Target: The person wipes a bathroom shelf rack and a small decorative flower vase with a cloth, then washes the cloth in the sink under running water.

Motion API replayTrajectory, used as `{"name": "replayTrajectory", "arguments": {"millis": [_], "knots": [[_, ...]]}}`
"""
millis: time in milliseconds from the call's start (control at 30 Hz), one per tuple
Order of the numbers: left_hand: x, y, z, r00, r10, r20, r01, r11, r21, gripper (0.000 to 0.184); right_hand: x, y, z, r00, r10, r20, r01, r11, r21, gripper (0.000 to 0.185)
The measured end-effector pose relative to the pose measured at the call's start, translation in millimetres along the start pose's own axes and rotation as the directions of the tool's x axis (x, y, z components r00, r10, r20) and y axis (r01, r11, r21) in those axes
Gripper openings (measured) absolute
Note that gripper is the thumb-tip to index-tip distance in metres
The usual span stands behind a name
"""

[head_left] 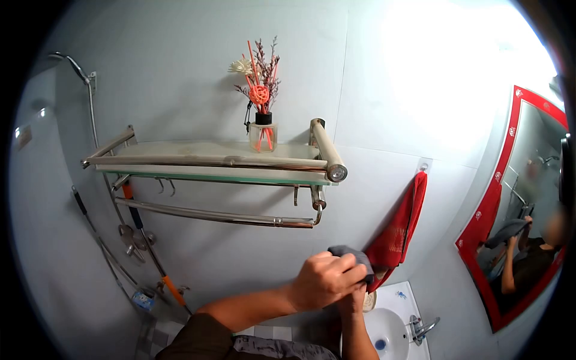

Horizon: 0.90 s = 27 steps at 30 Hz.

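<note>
"How's the grip?"
"The left hand (327, 279) clenches the dark cloth (351, 254) at its one o'clock; the right hand (353, 299) is mostly hidden, so I can't tell."
"Risks?"
"A slackened hold could drop it toward the sink (390, 329), five o'clock; a wide swing might snag the red towel (396, 240), two o'clock."

Glass shelf (192, 149) in front of me, metal rails (198, 161) along edges; black-necked bottle (264, 135) with reeds (254, 63) and dried flowers (242, 66) standing on it, near right end.

Above the hands (327, 276), room opens between 2 obstacles: metal rack (210, 161), red towel (396, 240).
</note>
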<state>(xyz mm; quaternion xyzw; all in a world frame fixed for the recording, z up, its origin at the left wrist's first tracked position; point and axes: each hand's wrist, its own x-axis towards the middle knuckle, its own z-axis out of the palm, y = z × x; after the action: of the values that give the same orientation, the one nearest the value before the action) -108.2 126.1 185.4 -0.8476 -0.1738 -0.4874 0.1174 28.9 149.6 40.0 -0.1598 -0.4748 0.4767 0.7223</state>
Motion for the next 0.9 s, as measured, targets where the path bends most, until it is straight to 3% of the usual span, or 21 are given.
{"name": "replayTrajectory", "arguments": {"millis": [33,100,233,333,467,533,567,600,633,667,700,733,767,800,867,900], "knots": [[1,-1,10,1.000,0.016,0.006,-0.015,0.993,-0.115,0.032,7,-2,3,0.998,-0.061,-0.022,0.054,0.971,-0.234,0.031],[7,4,15,0.997,0.028,0.068,-0.011,0.971,-0.239,0.036,20,0,14,0.994,-0.106,-0.031,0.094,0.958,-0.273,0.032],[24,15,4,0.993,0.089,0.078,-0.069,0.971,-0.231,0.034,52,-21,17,0.980,-0.197,0.009,0.192,0.941,-0.278,0.035],[35,9,-24,0.993,0.120,0.013,-0.118,0.986,-0.121,0.032,93,-51,20,0.946,-0.307,0.108,0.324,0.860,-0.394,0.038],[47,-5,-56,0.961,0.166,-0.222,-0.159,0.986,0.050,0.015,154,-81,45,0.834,-0.409,0.370,0.537,0.454,-0.711,0.041],[53,-9,-66,0.940,0.204,-0.272,-0.150,0.967,0.208,0.018,176,-89,64,0.788,-0.360,0.500,0.610,0.343,-0.715,0.043],[57,-9,-70,0.933,0.219,-0.285,-0.135,0.949,0.285,0.018,187,-90,74,0.765,-0.323,0.557,0.644,0.387,-0.660,0.044],[61,-10,-71,0.921,0.214,-0.326,-0.109,0.944,0.311,0.020,192,-86,81,0.750,-0.285,0.597,0.614,0.637,-0.467,0.045],[65,-11,-72,0.907,0.208,-0.366,-0.080,0.939,0.335,0.021,198,-83,88,0.732,-0.245,0.635,0.475,0.853,-0.218,0.046],[68,-18,-73,0.910,0.217,-0.352,-0.075,0.923,0.376,0.025,202,-81,96,0.712,-0.205,0.671,0.274,0.962,0.002,0.047],[73,-19,-74,0.915,0.195,-0.352,-0.049,0.922,0.384,0.028,203,-86,107,0.715,-0.209,0.667,0.361,0.927,-0.096,0.046],[76,-23,-74,0.922,0.171,-0.347,-0.031,0.927,0.373,0.029,201,-86,113,0.738,-0.099,0.668,-0.009,0.988,0.156,0.041],[77,-28,-73,0.928,0.147,-0.343,-0.013,0.932,0.362,0.029,208,-84,114,0.731,-0.097,0.676,-0.014,0.988,0.156,0.041],[78,-30,-72,0.927,0.145,-0.347,-0.007,0.929,0.369,0.029,219,-81,112,0.677,-0.197,0.709,0.361,0.928,-0.087,0.040],[79,-32,-71,0.924,0.167,-0.344,-0.016,0.916,0.401,0.029,226,-79,102,0.656,-0.153,0.739,0.578,0.732,-0.361,0.041],[79,-32,-72,0.924,0.166,-0.344,-0.014,0.915,0.402,0.029,240,-65,97,0.651,-0.094,0.753,0.601,0.671,-0.436,0.040]]}}
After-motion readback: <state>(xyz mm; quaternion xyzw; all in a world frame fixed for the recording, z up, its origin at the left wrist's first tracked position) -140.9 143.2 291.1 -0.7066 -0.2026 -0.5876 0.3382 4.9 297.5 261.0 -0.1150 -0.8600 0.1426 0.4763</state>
